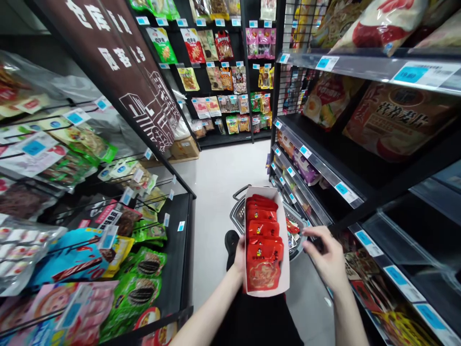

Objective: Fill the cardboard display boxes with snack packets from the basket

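Observation:
A white open box filled with a row of red snack packets is held in front of the body. My left hand grips its left side, with the fingers partly hidden beneath it. To the right of the box, my right hand is raised with its fingers curled and thumb and index apart, touching no packet. Below the box, a grey shopping basket stands on the floor, mostly covered by it; some small colourful packets show inside.
Shelves of bagged snacks line the left, beside a brown sign panel. On the right stand shelves with price tags. A back rack closes off the aisle, near a cardboard box. Pale floor runs between.

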Tool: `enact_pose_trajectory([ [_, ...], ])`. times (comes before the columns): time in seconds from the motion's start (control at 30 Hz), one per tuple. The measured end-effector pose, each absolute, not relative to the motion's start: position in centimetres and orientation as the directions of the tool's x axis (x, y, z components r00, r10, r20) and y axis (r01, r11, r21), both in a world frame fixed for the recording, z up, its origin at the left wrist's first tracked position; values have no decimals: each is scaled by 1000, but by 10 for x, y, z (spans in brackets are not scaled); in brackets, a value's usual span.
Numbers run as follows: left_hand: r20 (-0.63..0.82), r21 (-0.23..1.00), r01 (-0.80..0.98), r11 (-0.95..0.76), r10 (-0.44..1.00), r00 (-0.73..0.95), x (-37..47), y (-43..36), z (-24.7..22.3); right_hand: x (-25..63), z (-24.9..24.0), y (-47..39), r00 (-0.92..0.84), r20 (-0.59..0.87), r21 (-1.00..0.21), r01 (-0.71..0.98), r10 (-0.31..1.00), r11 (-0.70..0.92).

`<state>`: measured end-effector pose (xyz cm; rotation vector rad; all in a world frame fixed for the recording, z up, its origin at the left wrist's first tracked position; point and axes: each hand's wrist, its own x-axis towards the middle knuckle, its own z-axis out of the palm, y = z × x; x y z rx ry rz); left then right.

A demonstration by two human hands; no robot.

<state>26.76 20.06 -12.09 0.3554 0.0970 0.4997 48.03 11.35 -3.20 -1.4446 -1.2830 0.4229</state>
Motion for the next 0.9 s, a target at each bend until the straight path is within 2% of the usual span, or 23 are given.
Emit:
enact_pose_trajectory([
  [0.03,-13,346,-460,818,494,869,268,201,-121,469,-13,109,178,456,-753,600,872,271],
  [0.1,-33,329,-473,818,510,859,269,201,-122,448,13,104,-39,508,-520,782,860,343],
  [0.17,-47,319,-477,819,516,855,269,201,-122,433,19,104,-128,503,-354,871,855,339],
  [0.2,-51,315,-480,819,519,853,269,201,-122,428,17,105,-147,484,-314,891,863,328],
  [0.3,-61,302,-494,815,534,843,268,200,-121,420,-1,109,-151,436,-301,904,887,302],
  [0.43,-68,284,-499,819,536,842,268,201,-122,418,-15,111,-87,467,-335,904,880,267],
  [0.5,-71,272,-499,823,535,842,268,201,-124,419,-10,110,-61,430,-421,869,901,260],
  [0.57,-75,259,-502,825,535,841,268,202,-125,423,2,106,-67,320,-553,796,945,244],
  [0.63,-78,247,-505,827,536,841,269,201,-123,431,16,100,-143,186,-690,686,972,233],
  [0.7,-79,236,-495,836,524,848,269,200,-118,440,27,90,-256,125,-811,530,958,247],
  [0.77,-77,225,-487,844,514,854,270,200,-113,450,30,81,-262,175,-931,269,949,246],
  [0.8,-76,219,-483,848,508,858,270,199,-111,455,29,79,-201,229,-966,71,952,248],
  [0.83,-77,212,-481,851,505,860,270,199,-109,460,26,78,-95,279,-948,-186,956,258],
  [0.87,-81,202,-484,852,507,858,269,199,-109,464,21,78,27,295,-850,-449,955,276],
  [0.9,-86,192,-489,851,511,856,269,198,-108,467,17,81,133,291,-696,-650,947,305],
])
